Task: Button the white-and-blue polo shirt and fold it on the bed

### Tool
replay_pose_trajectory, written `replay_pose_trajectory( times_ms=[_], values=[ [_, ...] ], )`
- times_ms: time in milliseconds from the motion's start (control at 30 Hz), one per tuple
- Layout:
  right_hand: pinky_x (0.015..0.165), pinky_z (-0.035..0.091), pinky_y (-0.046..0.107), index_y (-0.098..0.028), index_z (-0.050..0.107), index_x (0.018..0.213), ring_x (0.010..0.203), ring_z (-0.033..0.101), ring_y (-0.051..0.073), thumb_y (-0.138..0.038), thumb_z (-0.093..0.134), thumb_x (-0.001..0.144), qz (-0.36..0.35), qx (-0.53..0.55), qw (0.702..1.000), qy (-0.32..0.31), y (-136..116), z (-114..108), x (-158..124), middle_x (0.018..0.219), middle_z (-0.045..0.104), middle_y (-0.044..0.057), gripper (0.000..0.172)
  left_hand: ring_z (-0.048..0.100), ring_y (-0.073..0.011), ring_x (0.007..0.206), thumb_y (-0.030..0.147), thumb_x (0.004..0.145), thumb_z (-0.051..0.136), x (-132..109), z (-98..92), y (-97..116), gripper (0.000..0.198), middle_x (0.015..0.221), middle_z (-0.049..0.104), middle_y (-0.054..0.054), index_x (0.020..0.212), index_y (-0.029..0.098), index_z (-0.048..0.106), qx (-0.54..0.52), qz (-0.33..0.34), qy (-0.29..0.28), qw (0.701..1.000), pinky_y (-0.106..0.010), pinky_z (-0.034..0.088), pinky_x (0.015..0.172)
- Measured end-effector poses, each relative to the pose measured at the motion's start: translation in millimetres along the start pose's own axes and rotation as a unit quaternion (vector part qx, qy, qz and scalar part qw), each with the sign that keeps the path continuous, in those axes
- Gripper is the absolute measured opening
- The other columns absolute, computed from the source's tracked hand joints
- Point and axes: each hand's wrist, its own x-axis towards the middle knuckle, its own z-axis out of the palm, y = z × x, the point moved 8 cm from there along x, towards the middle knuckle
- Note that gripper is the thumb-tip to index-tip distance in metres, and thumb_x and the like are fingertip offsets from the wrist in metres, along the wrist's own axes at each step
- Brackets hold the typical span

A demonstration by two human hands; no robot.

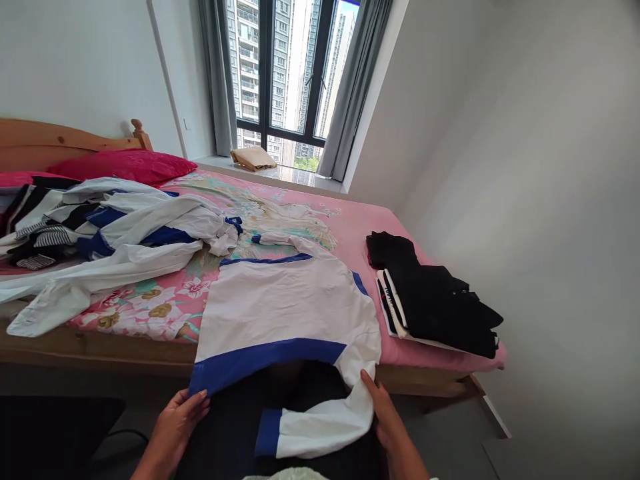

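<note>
Evidently, the white long-sleeved top [290, 300] is laid out across the edge of the bed [125, 352], with straightening seemingly the step in hand. A corner of its blue hem [273, 353] is pinched by the left hand [177, 423]. By the right hand [387, 410], the near sleeve [325, 428] is touched; whether it is pinched cannot be told, most fingers being hidden. Probably, even tension and a smoothed sleeve are called for.

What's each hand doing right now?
Left hand: closed, pinching the blue hem of the white shirt.
Right hand: touching the sleeve; fingers partly hidden, so grip can't be told.
</note>
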Motion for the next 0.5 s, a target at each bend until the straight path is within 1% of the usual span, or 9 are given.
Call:
replay_pose_trajectory(
  times_ms=[33,67,100,200,267,300,367,433,500],
  values=[
    [0.076,0.052,0.033,-0.011,0.051,0.117,0.091,0.066,0.026,-0.056,0.077,0.059,0.010,0.029,0.999,-0.029,2.4,6.1,1.0,0.090,0.070,0.010,0.077,0.063,-0.0113,0.055,0.002,0.059,0.073,-1.0,0.1,-0.3,0.034,0.064,0.065,0.006,0.082,0.020,0.055,0.002,-0.012,0.006,1.000,-0.020,0.053,0.054],
    [0.073,0.053,0.032,-0.011,0.055,0.112,0.086,0.067,0.026,-0.052,0.078,0.059,0.015,0.051,0.998,-0.042,3.9,10.4,2.7,0.083,0.070,0.008,0.070,0.063,-0.0112,0.053,0.002,0.059,0.072,-2.1,-0.1,-0.5,0.036,0.064,0.064,0.006,0.084,0.020,0.055,0.005,-0.024,0.011,1.000,-0.021,0.053,0.053],
    [0.069,0.053,0.031,-0.011,0.058,0.106,0.082,0.068,0.026,-0.047,0.080,0.058,0.019,0.064,0.997,-0.042,5.5,12.9,5.4,0.077,0.070,0.007,0.064,0.062,-0.0114,0.051,0.003,0.059,0.072,-3.3,-0.7,-0.4,0.036,0.063,0.064,0.006,0.084,0.020,0.054,0.008,-0.035,0.016,0.999,-0.022,0.053,0.052],
    [0.061,0.053,0.031,-0.013,0.062,0.083,0.072,0.068,0.027,-0.033,0.078,0.052,0.026,0.082,0.996,-0.013,10.3,13.6,15.2,0.061,0.067,0.003,0.040,0.060,-0.0121,0.047,0.006,0.058,0.071,-6.1,-2.1,0.3,0.028,0.057,0.060,0.006,0.076,0.018,0.053,0.017,-0.065,0.014,0.998,-0.023,0.051,0.049],
    [0.060,0.054,0.032,-0.015,0.061,0.074,0.070,0.068,0.027,-0.034,0.074,0.054,0.028,0.091,0.995,0.002,11.1,12.1,18.1,0.054,0.064,0.002,0.030,0.060,-0.0122,0.047,0.007,0.058,0.070,-7.2,-0.8,1.7,0.024,0.055,0.059,0.005,0.071,0.018,0.053,0.012,-0.074,-0.002,0.997,-0.023,0.050,0.049],
    [0.061,0.055,0.033,-0.015,0.060,0.073,0.070,0.068,0.027,-0.036,0.072,0.056,0.027,0.095,0.995,0.004,9.9,11.7,17.5,0.053,0.064,0.002,0.029,0.059,-0.0119,0.047,0.008,0.058,0.070,-7.8,0.3,2.6,0.023,0.055,0.058,0.006,0.069,0.018,0.052,0.008,-0.074,-0.009,0.997,-0.023,0.049,0.049],
    [0.064,0.056,0.034,-0.015,0.063,0.077,0.072,0.068,0.027,-0.042,0.072,0.060,0.031,0.104,0.994,-0.008,5.3,14.0,11.8,0.056,0.065,0.003,0.033,0.056,-0.0106,0.045,0.009,0.057,0.069,-10.3,3.8,4.6,0.024,0.052,0.056,0.007,0.065,0.018,0.050,0.001,-0.073,-0.024,0.997,-0.022,0.048,0.048],
    [0.066,0.056,0.036,-0.013,0.066,0.085,0.074,0.069,0.028,-0.048,0.073,0.061,0.044,0.102,0.993,-0.048,-1.3,21.8,1.5,0.062,0.068,0.005,0.042,0.052,-0.0099,0.042,0.010,0.056,0.070,-15.7,9.7,5.2,0.025,0.048,0.052,0.007,0.060,0.019,0.047,0.000,-0.081,-0.046,0.996,-0.022,0.046,0.046],
    [0.067,0.056,0.037,-0.013,0.068,0.092,0.077,0.069,0.029,-0.052,0.074,0.061,0.052,0.084,0.991,-0.094,-10.0,30.1,-10.5,0.068,0.070,0.008,0.049,0.048,-0.0096,0.040,0.012,0.055,0.070,-24.9,17.2,6.1,0.026,0.046,0.050,0.006,0.057,0.019,0.046,-0.008,-0.094,-0.081,0.992,-0.023,0.044,0.045]
  ],
)
